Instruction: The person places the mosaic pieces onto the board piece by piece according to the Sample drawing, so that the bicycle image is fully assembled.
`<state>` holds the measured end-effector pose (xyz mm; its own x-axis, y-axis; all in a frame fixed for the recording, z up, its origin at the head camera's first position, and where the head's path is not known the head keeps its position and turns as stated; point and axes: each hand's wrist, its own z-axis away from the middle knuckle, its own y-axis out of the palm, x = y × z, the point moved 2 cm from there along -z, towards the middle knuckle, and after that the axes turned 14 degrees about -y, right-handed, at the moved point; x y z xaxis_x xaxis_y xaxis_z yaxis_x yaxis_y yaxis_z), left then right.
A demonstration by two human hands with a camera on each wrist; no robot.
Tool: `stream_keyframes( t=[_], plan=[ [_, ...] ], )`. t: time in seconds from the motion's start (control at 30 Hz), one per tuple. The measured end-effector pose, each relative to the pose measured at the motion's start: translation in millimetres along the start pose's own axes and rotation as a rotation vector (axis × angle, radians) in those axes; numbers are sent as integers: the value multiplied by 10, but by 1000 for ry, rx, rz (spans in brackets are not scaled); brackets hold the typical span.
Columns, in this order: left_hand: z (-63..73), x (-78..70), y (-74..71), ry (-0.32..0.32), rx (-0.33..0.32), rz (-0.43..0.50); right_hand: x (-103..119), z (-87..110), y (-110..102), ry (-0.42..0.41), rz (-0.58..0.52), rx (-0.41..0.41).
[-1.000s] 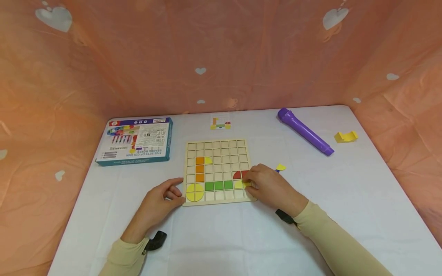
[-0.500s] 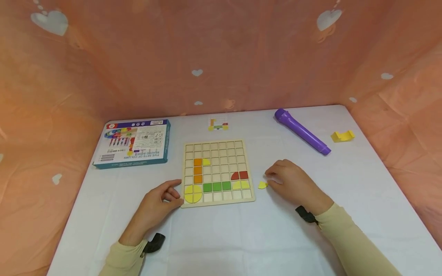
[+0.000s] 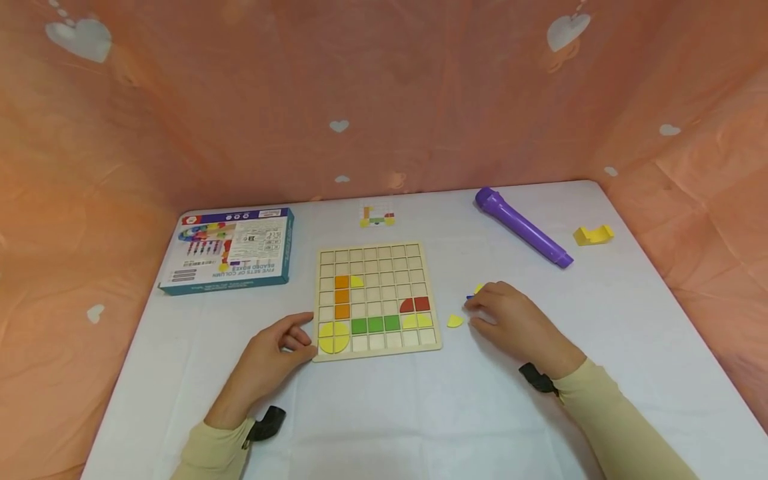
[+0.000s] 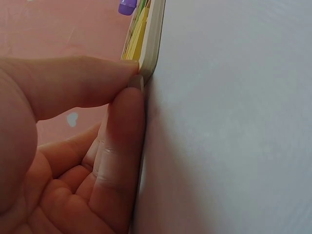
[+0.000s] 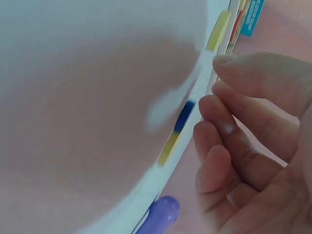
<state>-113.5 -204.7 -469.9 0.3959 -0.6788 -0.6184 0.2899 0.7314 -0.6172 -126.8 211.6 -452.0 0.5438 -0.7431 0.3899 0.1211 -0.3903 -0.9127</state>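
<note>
A wooden grid board [image 3: 386,293] lies on the table with orange, green, red and yellow pieces in it. Thumb and index finger of my left hand [image 3: 277,350] touch its left edge near the front corner; its other fingers are bent in. To the right of the board, my right hand [image 3: 519,327] hovers with thumb and fingers loosely bent and apart. In the right wrist view nothing sits between those fingertips; a blue piece [image 5: 184,116] and a yellow piece [image 5: 170,147] lie beside them. A yellow quarter-circle [image 3: 455,321] rests between the board and that hand.
Behind the board is a small pattern card [image 3: 377,215]. A boxed set [image 3: 228,250] lies at the back left. Toward the back right are a purple microphone-shaped stick [image 3: 523,228] and a yellow notched block [image 3: 593,235]. Orange cloth [image 3: 384,87] hangs behind the table.
My right hand has left the board's right side and moved right, uncovering yellow pieces in the grid and a yellow quarter-circle on the table. My left hand stays at the board's edge.
</note>
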Motion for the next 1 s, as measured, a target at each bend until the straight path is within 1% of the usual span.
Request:
stream_keyframes(
  t=[0.23, 0.43, 0.5, 0.67, 0.83, 0.9, 1.0],
  plan=[
    [15, -14, 3, -2, 2, 10, 139, -119, 106, -57, 25, 48],
    [11, -24, 7, 4, -1, 6, 199, -151, 150, -111, 39, 64],
    [8, -20, 8, 2, 0, 7, 207, -147, 148, -112, 46, 69],
    [3, -7, 9, -6, 0, 1, 199, -122, 138, -80, 53, 87],
    [-2, 1, 8, -9, 1, 3, 172, -86, 118, -52, 46, 85],
    [-1, 2, 6, -10, 1, 5, 164, -78, 117, -58, 41, 81],
    [1, 2, 6, -10, 2, 6, 163, -76, 120, -95, 42, 70]
  ],
)
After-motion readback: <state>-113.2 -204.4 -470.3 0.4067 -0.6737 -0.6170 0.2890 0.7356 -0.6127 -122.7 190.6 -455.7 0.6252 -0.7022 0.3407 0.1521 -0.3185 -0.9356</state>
